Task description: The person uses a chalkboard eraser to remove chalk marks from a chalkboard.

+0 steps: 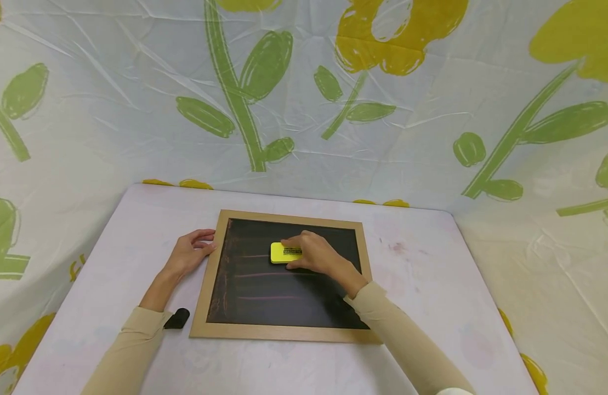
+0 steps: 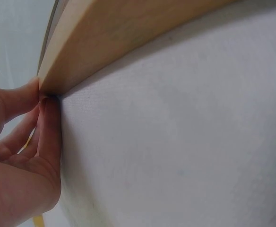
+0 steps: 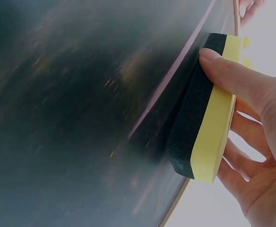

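Observation:
A chalkboard [image 1: 284, 312] with a light wooden frame [image 1: 284, 332] lies on the table, with several pink chalk lines [image 1: 266, 298] across its dark surface. My right hand [image 1: 319, 253] grips a yellow-and-black magnetic eraser [image 1: 280, 253] over the board's upper middle. In the right wrist view, the thumb is on one long side of the eraser [image 3: 212, 125] and the fingers are on the other, with a pink line close by. At the board's left edge, my left hand [image 1: 189, 253] holds the frame; the left wrist view shows thumb and fingertips at its side [image 2: 105, 40].
A white table [image 1: 422, 296] with faint stains surrounds the board. Behind it and at both sides hangs a white cloth [image 1: 151, 109] printed with yellow flowers and green leaves. Beside the left sleeve shows a small black object [image 1: 178, 319].

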Demonstrator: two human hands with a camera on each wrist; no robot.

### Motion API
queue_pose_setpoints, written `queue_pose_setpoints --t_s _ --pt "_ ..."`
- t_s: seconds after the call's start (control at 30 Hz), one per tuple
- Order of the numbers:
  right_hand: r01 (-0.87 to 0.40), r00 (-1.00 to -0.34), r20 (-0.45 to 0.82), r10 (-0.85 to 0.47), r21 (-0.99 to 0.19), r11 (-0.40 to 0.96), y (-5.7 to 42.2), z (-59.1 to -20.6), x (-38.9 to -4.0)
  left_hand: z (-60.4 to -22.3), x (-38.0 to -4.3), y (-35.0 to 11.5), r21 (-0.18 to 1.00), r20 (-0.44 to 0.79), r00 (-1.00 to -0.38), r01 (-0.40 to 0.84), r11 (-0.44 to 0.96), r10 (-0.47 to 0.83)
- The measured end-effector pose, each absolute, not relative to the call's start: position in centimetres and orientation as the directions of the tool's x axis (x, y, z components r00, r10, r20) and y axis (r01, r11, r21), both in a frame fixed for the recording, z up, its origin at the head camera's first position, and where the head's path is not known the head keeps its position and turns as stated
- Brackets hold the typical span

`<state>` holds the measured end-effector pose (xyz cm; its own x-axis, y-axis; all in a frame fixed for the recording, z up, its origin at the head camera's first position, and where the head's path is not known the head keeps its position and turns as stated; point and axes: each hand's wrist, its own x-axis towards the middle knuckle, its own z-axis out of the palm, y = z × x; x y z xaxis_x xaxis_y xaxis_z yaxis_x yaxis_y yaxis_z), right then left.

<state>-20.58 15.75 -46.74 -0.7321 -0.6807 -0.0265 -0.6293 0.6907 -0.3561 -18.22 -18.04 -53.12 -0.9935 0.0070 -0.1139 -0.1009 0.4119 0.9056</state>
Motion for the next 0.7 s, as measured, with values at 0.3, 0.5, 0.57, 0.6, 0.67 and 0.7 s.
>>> queue_pose_setpoints --t_s 0.3,0.5,0.57,0.6,0.67,0.7 --pt "-0.644 -0.718 -0.033 -0.695 -0.346 0.682 13.6 -46.9 -20.8 -53.1 -18.2 -18.1 0.903 -0.127 -0.992 -0.116 0.415 0.001" --pt "-0.658 -0.706 -0.044 -0.707 -0.331 0.677 12.4 -46.9 -20.8 -53.0 -18.1 -18.2 0.908 -0.113 -0.994 -0.1 0.407 0.008" --pt "-0.662 -0.702 -0.048 -0.711 -0.325 0.676 12.0 -46.9 -20.8 -53.1 -18.1 -18.2 0.908 -0.11 -0.994 -0.097 0.408 0.009" --pt "-0.663 -0.701 -0.05 -0.712 -0.323 0.675 11.8 -47.0 -20.8 -53.1 -18.2 -18.2 0.908 -0.109 -0.994 -0.096 0.408 0.008" --pt "-0.666 -0.699 -0.054 -0.713 -0.315 0.676 11.4 -47.1 -20.8 -53.2 -18.2 -18.2 0.906 -0.111 -0.994 -0.099 0.412 0.006" --pt "-0.667 -0.697 -0.056 -0.715 -0.314 0.675 11.1 -47.1 -20.8 -53.2 -18.1 -18.2 0.905 -0.113 -0.994 -0.101 0.413 0.006"
